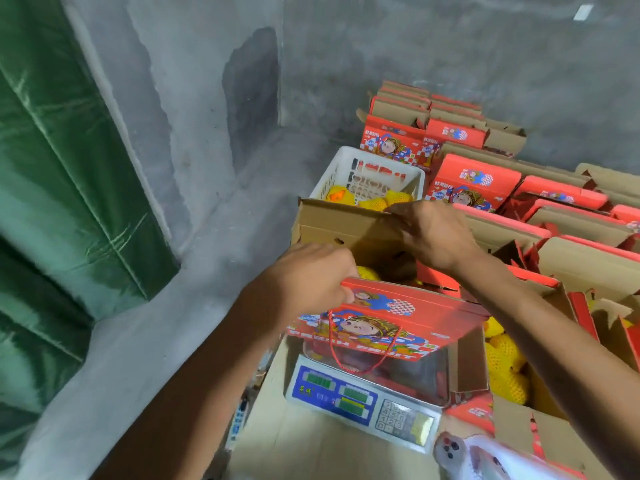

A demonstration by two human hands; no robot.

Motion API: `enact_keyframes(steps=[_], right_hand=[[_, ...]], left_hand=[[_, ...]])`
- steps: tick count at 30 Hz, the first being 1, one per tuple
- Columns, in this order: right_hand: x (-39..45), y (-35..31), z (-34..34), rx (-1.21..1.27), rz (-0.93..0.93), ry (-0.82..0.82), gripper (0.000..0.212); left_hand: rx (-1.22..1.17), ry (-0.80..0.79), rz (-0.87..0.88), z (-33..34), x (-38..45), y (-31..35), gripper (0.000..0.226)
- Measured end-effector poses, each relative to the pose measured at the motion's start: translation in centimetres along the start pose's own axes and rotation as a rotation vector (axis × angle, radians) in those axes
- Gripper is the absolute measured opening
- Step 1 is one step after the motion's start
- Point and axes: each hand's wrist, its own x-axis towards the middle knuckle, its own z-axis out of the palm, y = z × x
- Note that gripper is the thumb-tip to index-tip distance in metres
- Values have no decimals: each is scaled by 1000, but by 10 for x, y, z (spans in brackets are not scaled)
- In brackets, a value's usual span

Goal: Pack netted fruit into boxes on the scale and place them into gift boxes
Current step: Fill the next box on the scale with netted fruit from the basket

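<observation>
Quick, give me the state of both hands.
Left hand: grips the near red flap of the gift box.
Right hand: fingers on the far brown flap, grip unclear.

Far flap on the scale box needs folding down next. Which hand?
Likely right. The right hand already pinches the brown far flap, while the left hand grips the red near flap.

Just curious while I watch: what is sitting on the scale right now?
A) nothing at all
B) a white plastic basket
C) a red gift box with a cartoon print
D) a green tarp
C: the red gift box with its cartoon print and red cord handle stands on the scale, and both hands, left and right, are at its top flaps.
</observation>
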Motion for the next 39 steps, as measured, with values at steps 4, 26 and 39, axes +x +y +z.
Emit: enact_keyframes(steps=[4, 26, 39], right_hand=[[27, -62, -1, -23, 9, 50, 19], [266, -243, 82, 240, 49, 13, 27], [455, -103, 77, 198, 110, 180, 20]], left_hand=[[27, 42, 15, -26, -34, -56, 13], [58, -44, 43, -121, -18, -339, 21], [241, 122, 267, -184, 216, -385, 14]])
